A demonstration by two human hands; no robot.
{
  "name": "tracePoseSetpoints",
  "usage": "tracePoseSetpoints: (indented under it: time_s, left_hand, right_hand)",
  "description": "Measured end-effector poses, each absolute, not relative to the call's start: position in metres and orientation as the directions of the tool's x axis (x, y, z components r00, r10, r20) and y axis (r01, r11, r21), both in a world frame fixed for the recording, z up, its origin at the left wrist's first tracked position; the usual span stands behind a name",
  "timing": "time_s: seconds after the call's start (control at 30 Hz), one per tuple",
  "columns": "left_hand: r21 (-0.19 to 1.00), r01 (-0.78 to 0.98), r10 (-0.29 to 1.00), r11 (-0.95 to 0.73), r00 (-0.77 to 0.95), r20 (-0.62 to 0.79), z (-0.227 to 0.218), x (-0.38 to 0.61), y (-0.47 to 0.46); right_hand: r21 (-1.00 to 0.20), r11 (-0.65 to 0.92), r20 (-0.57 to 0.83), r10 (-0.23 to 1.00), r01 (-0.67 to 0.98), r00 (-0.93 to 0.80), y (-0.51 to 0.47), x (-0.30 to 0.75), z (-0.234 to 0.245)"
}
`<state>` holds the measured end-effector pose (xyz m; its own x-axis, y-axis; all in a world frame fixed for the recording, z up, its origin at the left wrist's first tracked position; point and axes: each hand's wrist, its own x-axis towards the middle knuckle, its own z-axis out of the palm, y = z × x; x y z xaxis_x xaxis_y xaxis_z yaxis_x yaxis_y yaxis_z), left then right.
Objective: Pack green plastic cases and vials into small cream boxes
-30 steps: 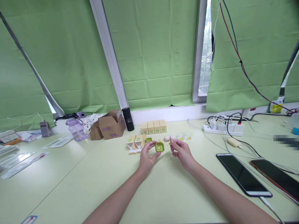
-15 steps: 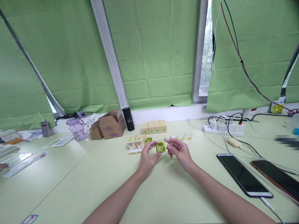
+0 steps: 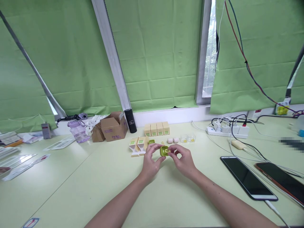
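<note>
My left hand [image 3: 151,161] pinches a small square green case [image 3: 162,152], its hollow side facing me. At its right side, my right hand [image 3: 184,160] grips a small pale yellow loop-shaped piece [image 3: 167,151] between thumb and fingers. The loop overlaps the case's opening; whether it is fastened there I cannot tell. Just behind my left fingers lies another green case part [image 3: 151,142]. A little yellow piece [image 3: 162,142] rests on the table beyond the held case. Two pinkish-white round pieces [image 3: 173,140] and clear containers with yellow inside [image 3: 187,138] sit behind my right hand.
Two opened cartons [image 3: 138,145] and a row of small cream boxes [image 3: 156,129] stand behind. Farther left are a cardboard box [image 3: 114,129], black cylinder [image 3: 130,121] and purple bottle [image 3: 79,131]. Phones [image 3: 248,177], cables and a power strip [image 3: 228,131] occupy the right.
My right hand has moved slightly left, bringing the yellow loop over the green case's opening. The case has shifted slightly right and turned. The small pieces behind are now uncovered.
</note>
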<state>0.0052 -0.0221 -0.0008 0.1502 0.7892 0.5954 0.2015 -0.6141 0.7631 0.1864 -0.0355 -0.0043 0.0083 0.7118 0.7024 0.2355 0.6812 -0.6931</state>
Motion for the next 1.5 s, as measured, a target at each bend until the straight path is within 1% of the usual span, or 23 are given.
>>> tracePoseSetpoints:
  time_s: [0.13, 0.23, 0.37, 0.47, 0.7, 1.5]
  left_hand:
    - [0.731, 0.220, 0.763, -0.647, 0.163, 0.626, 0.0015, 0.0050, -0.0251]
    - [0.709, 0.239, 0.747, -0.664, 0.168, 0.643, 0.0016, 0.0048, -0.0269]
    - [0.689, 0.273, 0.739, -0.671, 0.179, 0.649, 0.0011, 0.0047, -0.0282]
    - [0.679, 0.278, 0.732, -0.679, 0.186, 0.656, 0.0007, 0.0047, -0.0285]
    - [0.649, 0.305, 0.714, -0.697, 0.206, 0.669, 0.0014, 0.0038, -0.0291]
    - [0.613, 0.346, 0.699, -0.710, 0.239, 0.674, -0.0011, 0.0015, -0.0285]
  right_hand:
    - [-0.511, 0.784, 0.829, 0.558, 0.354, -0.041, -0.0333, 0.1896, -0.0057]
    - [-0.378, 0.804, 0.880, 0.465, 0.459, -0.091, -0.0328, 0.1920, -0.0054]
    - [-0.262, 0.767, 0.904, 0.407, 0.586, -0.129, -0.0330, 0.1932, -0.0049]
    - [-0.208, 0.748, 0.908, 0.387, 0.630, -0.159, -0.0324, 0.1933, -0.0054]
    - [-0.183, 0.752, 0.905, 0.380, 0.633, -0.190, -0.0320, 0.1918, -0.0063]
    - [-0.113, 0.736, 0.908, 0.349, 0.668, -0.231, -0.0295, 0.1919, -0.0103]
